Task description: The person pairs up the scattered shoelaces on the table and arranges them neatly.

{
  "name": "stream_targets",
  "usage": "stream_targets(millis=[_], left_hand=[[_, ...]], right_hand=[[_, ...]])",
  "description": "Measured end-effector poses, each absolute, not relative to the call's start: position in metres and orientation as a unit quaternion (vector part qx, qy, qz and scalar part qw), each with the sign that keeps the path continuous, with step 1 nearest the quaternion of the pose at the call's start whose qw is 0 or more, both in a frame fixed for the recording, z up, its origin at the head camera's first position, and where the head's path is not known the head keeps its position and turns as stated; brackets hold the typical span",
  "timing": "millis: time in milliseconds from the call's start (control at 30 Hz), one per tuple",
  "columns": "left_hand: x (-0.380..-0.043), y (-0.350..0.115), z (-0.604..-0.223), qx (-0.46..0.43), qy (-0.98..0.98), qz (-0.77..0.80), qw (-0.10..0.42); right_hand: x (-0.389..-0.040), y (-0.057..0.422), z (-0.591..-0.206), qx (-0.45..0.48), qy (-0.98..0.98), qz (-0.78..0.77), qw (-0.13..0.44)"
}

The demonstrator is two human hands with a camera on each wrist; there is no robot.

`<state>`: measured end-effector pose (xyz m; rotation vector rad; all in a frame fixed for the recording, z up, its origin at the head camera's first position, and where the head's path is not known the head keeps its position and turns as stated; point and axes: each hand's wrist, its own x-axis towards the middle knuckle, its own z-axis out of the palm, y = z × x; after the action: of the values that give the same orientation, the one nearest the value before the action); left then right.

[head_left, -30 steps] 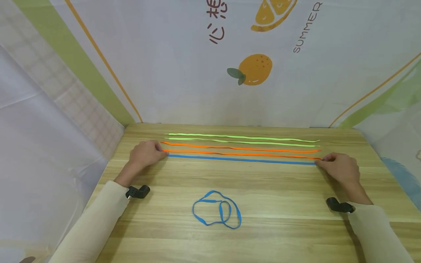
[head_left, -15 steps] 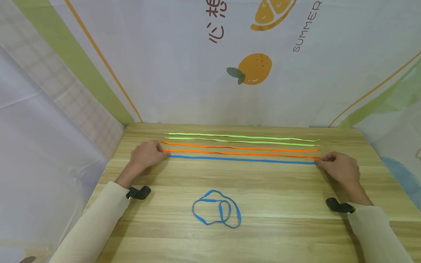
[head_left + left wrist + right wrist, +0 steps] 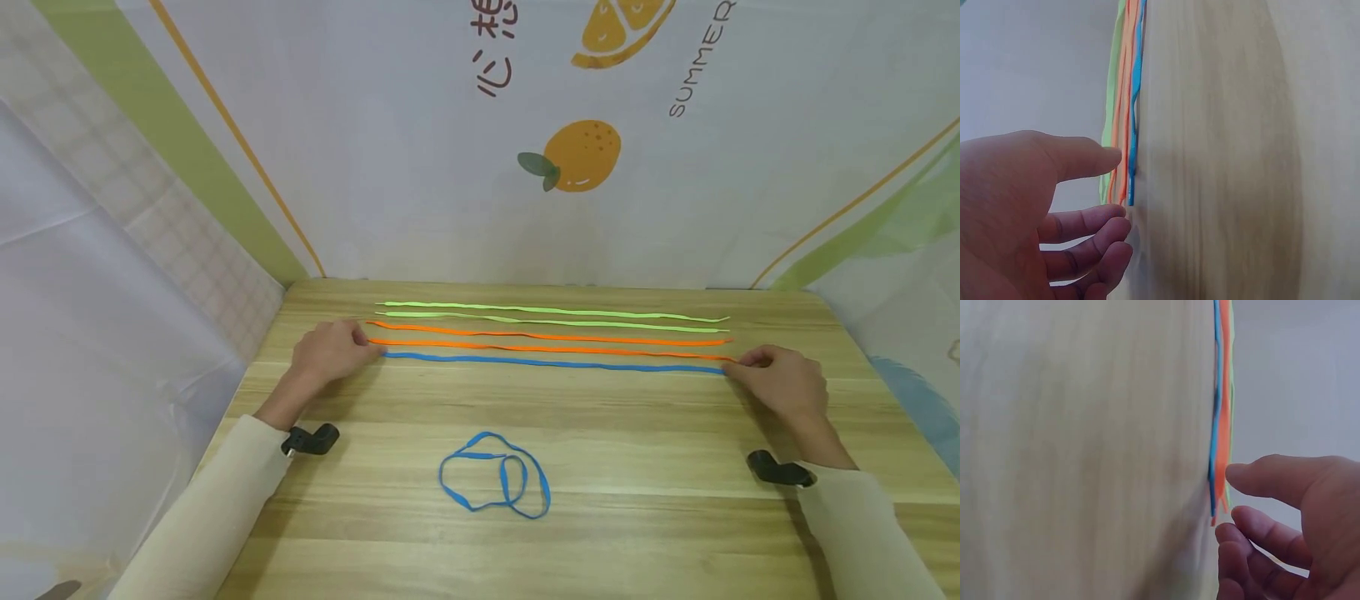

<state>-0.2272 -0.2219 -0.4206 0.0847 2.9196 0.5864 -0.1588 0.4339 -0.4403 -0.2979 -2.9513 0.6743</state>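
A blue flat shoelace (image 3: 555,363) lies stretched across the wooden table, in front of two orange laces (image 3: 555,348) and two light green laces (image 3: 555,312). At its left end is my left hand (image 3: 330,350). In the left wrist view, its thumb and fingers stand apart, with the blue lace's tip (image 3: 1130,199) showing free beside them. My right hand (image 3: 783,379) is at the other end. Its thumb and index finger are also apart in the right wrist view, beside the blue lace (image 3: 1215,425). A second blue lace (image 3: 545,492) lies loosely looped nearer the front.
The wooden table (image 3: 637,533) ends at the back against a white fabric wall (image 3: 420,167) printed with oranges and lettering. More cloth hangs at both sides. A black wrist camera (image 3: 311,439) sits on the left sleeve, another wrist camera (image 3: 780,471) on the right.
The stretched blue lace has gone from straight to slightly wavy, and more of its right end shows. Both hands have shifted slightly outward. The other laces lie as before.
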Motion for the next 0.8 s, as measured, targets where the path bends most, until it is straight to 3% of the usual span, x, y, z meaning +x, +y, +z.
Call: stream_targets(millis=[500,800], left_hand=[[-0.202,-0.203,-0.397,0.085,0.968,0.238,0.006],[-0.186,-0.181,-0.386,0.129,0.955,0.265,0.002]], right_hand=[[-0.149,0.403,-0.419,-0.058,-0.961,0.237,0.128],[-0.143,0.367,-0.406,0.001,-0.956,0.261,0.138]])
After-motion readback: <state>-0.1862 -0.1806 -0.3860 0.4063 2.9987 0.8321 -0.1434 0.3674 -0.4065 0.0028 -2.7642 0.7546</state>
